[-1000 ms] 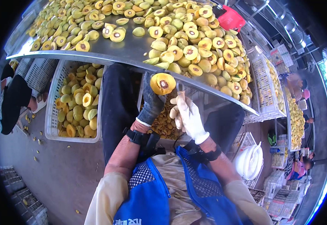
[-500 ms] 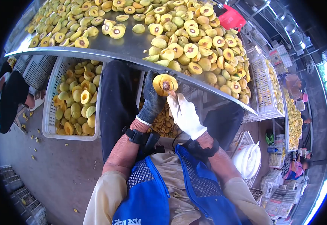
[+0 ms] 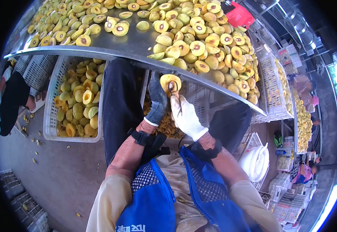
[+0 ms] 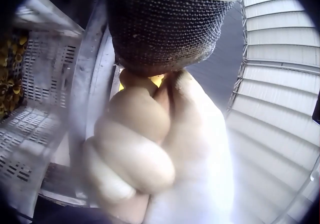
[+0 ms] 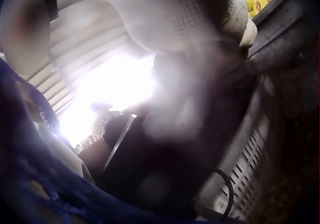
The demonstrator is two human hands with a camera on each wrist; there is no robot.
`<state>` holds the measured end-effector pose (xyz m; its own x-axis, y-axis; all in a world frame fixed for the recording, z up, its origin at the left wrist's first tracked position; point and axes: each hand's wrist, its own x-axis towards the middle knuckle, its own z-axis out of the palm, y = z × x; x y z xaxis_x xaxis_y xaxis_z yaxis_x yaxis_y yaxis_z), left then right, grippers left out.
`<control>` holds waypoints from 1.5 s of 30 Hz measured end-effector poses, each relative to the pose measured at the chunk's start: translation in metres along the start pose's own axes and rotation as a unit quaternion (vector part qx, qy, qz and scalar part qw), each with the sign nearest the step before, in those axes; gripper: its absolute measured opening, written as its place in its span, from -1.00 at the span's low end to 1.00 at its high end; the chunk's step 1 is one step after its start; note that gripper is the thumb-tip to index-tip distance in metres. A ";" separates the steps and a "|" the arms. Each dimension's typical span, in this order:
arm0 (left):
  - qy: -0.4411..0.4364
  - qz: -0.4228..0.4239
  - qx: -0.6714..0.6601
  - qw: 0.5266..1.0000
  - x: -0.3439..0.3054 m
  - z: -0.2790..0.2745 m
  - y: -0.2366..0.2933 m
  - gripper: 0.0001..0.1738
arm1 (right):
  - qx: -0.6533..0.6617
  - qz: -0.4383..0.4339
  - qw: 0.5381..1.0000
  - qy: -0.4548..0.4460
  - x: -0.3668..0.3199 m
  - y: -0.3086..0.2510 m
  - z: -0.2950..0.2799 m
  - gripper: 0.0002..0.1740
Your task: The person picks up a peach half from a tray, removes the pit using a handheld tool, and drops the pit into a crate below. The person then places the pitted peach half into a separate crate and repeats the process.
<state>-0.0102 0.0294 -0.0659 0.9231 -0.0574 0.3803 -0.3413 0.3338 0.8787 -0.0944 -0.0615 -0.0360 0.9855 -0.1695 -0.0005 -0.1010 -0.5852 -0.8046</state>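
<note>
In the head view, my left hand (image 3: 157, 96), in a dark grey glove, holds a yellow peach half (image 3: 170, 82) with its cut face and brown pit upward. My right hand (image 3: 186, 119), gloved in white, grips a small pitting tool by its handle (image 3: 175, 94). The tool's tip is at the pit, hidden in the flesh. From the left wrist, the white-gloved fingers (image 4: 135, 154) are curled around the handle below the dark glove (image 4: 165, 31), and a sliver of peach shows between them. White glove fabric (image 5: 185, 19) is blurred in the right wrist view.
A metal table (image 3: 137, 45) heaped with halved peaches (image 3: 199, 34) runs across the front. Left of my legs stands a white crate (image 3: 48, 116) of peach halves. Below my hands lie small cut pieces (image 3: 172, 129). Stacked crates (image 3: 274, 89) and a white bucket (image 3: 254, 164) are at right.
My right hand has brought the pitting tool from beside the peach half into its pit area. My left hand has tilted the peach half a little.
</note>
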 end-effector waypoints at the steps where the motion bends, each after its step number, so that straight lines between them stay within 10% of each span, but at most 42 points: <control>1: 0.003 -0.009 -0.002 1.000 -0.001 0.001 0.000 -0.52 | 0.027 0.015 0.999 -0.015 0.001 -0.001 -0.001 -0.59; 5: 0.000 -0.008 -0.013 1.000 -0.001 0.003 0.001 -0.49 | 0.181 0.122 0.972 -0.091 -0.004 -0.032 -0.016 -0.58; 11: -0.009 0.031 0.045 0.998 -0.001 -0.004 -0.028 -0.47 | -0.061 -0.132 0.989 0.029 0.001 0.014 -0.003 -0.66; 17: -0.027 0.076 0.088 0.993 0.005 -0.004 -0.040 -0.48 | -0.107 -0.133 0.985 -0.003 0.001 0.015 -0.019 -0.66; 23: -0.173 0.077 0.133 0.973 0.009 -0.016 -0.055 -0.61 | 0.187 0.230 0.917 -0.267 -0.006 -0.027 -0.059 -0.46; 25: -0.216 -0.077 -0.035 0.973 0.011 -0.010 -0.028 -0.60 | 0.230 0.239 0.905 -0.267 -0.009 -0.022 -0.064 -0.42; 31: -0.076 0.032 -0.008 0.997 0.000 0.013 -0.024 -0.56 | 0.569 0.203 0.751 -0.267 -0.004 -0.005 -0.055 -0.49; 37: 0.009 -0.135 -0.079 0.988 -0.007 -0.006 -0.042 -0.27 | 0.404 0.235 0.862 -0.197 -0.017 -0.025 -0.031 -0.40; 39: -0.020 0.047 0.120 0.991 -0.015 -0.004 -0.044 -0.27 | 0.330 0.232 0.897 -0.182 -0.022 -0.033 -0.030 -0.39; 45: 0.053 0.060 0.130 0.988 -0.014 0.015 -0.030 -0.56 | 0.283 0.223 0.915 -0.181 -0.030 -0.043 -0.034 -0.36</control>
<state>-0.0157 0.0063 -0.0929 0.8822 0.0714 0.4654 -0.4701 0.0777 0.8792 -0.1238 -0.0580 0.0186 0.8540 0.0421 -0.5185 -0.5190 0.0012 -0.8548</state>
